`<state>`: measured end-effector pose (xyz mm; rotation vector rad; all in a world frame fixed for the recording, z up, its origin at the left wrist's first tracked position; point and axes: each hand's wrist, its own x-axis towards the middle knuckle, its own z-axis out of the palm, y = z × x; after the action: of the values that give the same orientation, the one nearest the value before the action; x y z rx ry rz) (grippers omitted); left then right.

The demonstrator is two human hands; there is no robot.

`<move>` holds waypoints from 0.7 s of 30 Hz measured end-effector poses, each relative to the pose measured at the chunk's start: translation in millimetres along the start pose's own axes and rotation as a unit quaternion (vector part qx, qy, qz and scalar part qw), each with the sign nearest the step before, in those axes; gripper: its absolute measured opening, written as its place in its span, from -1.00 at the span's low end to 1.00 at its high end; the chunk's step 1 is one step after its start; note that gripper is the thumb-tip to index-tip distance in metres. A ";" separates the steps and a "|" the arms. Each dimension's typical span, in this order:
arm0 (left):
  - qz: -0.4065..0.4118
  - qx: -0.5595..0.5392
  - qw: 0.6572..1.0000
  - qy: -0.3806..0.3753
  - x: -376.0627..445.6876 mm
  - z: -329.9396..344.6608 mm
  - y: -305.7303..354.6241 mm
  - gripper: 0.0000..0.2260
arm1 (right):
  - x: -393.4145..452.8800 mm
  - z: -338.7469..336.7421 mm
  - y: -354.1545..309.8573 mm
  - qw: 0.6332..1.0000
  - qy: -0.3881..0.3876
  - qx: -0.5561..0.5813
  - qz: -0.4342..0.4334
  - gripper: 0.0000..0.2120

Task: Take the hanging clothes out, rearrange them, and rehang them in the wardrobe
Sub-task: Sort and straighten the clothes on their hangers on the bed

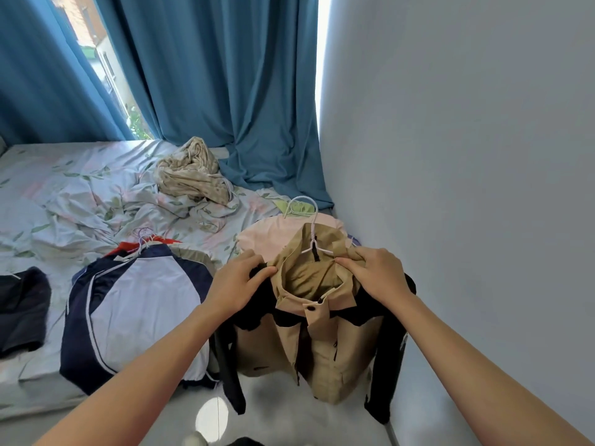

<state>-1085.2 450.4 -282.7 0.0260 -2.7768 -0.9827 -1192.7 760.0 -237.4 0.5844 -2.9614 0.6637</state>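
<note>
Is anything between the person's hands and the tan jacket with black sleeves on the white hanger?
Nothing visible. The left hand and the right hand already grip the collar of the tan jacket with black sleeves on either side of the white wire hanger. The wardrobe is out of view, so that path cannot be judged.

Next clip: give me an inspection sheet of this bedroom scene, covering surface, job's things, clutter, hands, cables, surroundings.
Surface: bed with a rumpled floral sheet.
Job's things: tan and black jacket on a white hanger, atop a pink garment; navy and white jacket on its own hanger, to the left.
Clutter: crumpled beige cloth; dark garment at the left edge.
Hands: left hand and right hand each grip the tan jacket's collar.
Cables: nothing seen.
Surroundings: blue curtains, pale wall.
</note>
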 end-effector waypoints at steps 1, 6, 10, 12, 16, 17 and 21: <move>-0.014 -0.007 1.000 0.006 1.0 3.0 2.0 -0.73 | 1.6 0.7 4.8 1.000 -0.001 0.002 -0.005 -0.53; -0.031 -0.024 0.999 -0.014 8.6 6.4 -3.3 -0.81 | 19.4 10.6 21.3 1.000 -0.004 0.007 -0.012 -0.45; -0.047 0.018 0.998 -0.049 21.8 6.1 -21.7 -0.83 | 43.3 26.8 25.5 1.000 -0.006 0.017 -0.021 -0.36; -0.059 0.037 0.997 -0.041 34.8 9.4 -32.4 -0.79 | 59.6 35.9 25.5 1.000 -0.008 0.016 -0.021 -0.37; -0.085 0.049 0.994 -0.041 74.1 20.7 -61.8 -0.73 | 98.8 49.2 28.7 0.999 -0.035 0.015 -0.002 -0.43; -0.084 0.043 0.995 -0.041 86.0 23.7 -69.7 -0.74 | 109.1 52.1 30.7 0.999 -0.041 0.017 0.009 -0.47; -0.066 0.019 0.996 -0.054 136.3 33.6 -95.4 -0.77 | 155.3 61.7 39.9 0.997 -0.054 0.021 0.045 -0.53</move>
<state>-1229.9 385.8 -343.7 0.1687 -2.9247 -0.9895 -1349.6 712.8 -289.2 0.5090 -3.0964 0.7263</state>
